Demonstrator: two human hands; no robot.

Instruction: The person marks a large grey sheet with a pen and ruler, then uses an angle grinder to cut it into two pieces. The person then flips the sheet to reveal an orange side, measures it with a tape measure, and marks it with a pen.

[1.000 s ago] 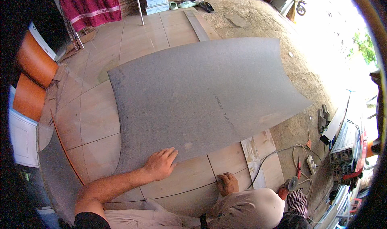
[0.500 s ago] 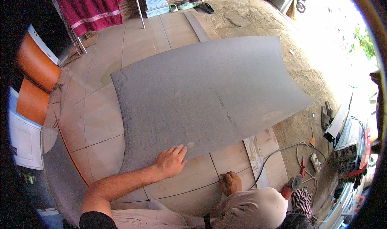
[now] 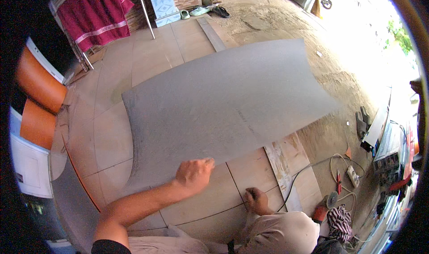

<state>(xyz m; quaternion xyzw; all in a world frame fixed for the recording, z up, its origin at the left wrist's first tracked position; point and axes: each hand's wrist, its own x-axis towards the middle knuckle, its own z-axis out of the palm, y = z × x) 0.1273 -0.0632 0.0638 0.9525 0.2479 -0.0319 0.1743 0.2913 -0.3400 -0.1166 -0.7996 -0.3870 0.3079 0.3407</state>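
Observation:
A large grey laminate sheet (image 3: 214, 97), bowed and slightly blurred, spreads in front of me above the tiled floor. At its near edge my left hand (image 3: 195, 174) is closed, with the fingers curled over and the fingertips at the edge. The underside of that grip is hidden. My right hand (image 3: 258, 201) is low over the tiles beside my bent knee, apart from the sheet. Its fingers are curled in, and no object shows in them.
To the right lie an angle grinder (image 3: 325, 205), a striped cloth (image 3: 339, 220), red-handled pliers (image 3: 338, 182) and a power strip (image 3: 352, 176) with loose cables. Orange rolled sheets (image 3: 40, 82) stand at left, near another curved sheet (image 3: 76, 200). A maroon towel (image 3: 94, 17) hangs behind.
My left hand has gone from lying with fingers extended on the sheet to a closed grip at its edge. The sheet's outline has shifted and its surface is blurred. My right hand stays low.

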